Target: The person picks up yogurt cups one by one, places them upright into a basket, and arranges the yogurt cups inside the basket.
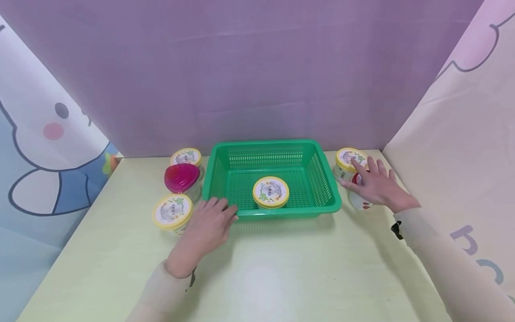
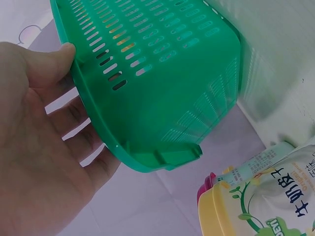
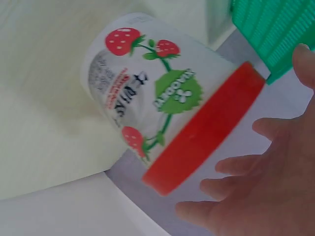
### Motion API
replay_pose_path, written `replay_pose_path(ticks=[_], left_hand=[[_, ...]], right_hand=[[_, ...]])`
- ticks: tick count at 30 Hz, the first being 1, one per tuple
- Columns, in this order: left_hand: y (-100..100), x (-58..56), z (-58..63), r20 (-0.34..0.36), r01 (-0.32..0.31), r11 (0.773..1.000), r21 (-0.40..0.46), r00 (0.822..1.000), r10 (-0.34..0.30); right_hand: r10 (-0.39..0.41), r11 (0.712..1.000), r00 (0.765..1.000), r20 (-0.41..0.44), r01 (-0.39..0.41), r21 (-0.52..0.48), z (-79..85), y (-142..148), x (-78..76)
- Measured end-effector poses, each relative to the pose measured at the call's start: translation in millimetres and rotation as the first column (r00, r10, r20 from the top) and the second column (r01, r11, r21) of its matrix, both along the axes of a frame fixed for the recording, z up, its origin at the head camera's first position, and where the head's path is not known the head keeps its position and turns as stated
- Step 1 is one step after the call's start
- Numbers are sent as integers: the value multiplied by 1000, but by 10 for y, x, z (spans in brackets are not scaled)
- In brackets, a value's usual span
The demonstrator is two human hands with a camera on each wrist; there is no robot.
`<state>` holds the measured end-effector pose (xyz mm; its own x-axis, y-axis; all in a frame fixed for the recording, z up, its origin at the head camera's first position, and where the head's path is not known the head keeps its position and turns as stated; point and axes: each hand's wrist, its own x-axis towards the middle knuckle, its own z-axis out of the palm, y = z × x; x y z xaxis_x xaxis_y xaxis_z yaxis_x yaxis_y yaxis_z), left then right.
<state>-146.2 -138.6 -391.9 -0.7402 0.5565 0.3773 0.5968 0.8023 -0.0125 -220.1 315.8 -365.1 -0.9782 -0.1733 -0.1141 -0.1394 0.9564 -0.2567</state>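
My left hand (image 1: 211, 227) holds the front left corner of a green plastic basket (image 1: 297, 212). In the left wrist view the thumb lies against the outside of the basket wall (image 2: 162, 113), with the fingers over the rim. A tub with a yellow lid (image 1: 271, 192) stands inside the basket. On the right, my right hand (image 1: 380, 185) hovers with spread fingers over a white tub with a red lid (image 1: 359, 203). Strawberries are printed on that tub (image 3: 142, 83), and its lid is partly hidden by the hand in the head view.
A yellow-lidded tub (image 1: 346, 157) stands behind the red-lidded one, right of the basket. Left of the basket are two more yellow-lidded tubs, one at the back (image 1: 186, 156) and one in front (image 1: 173, 212), with a pink-lidded container (image 1: 182, 178) between them. A purple backdrop (image 1: 257, 76) rises behind.
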Motion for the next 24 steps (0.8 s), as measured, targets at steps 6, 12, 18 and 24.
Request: replay_pose_path(ticks=[6,12,18,24], left_hand=[[2,13,13,20,-7,1000,-1,1000,7],[3,9,5,7,-2,1000,4,1000,2],[1,4,-11,-7,3,1000,7,1000,-3],[7,10,1,-1,0,1000,2,1000,0]], right_hand=[[-20,999,1000,-16,21,32,-63,52,4],[-47,999,999,8,47,24,-70,56,12],[-51,998,999,0,51,41,-87,73,19],[-50,998,999,-20,51,41,-95,95,20]])
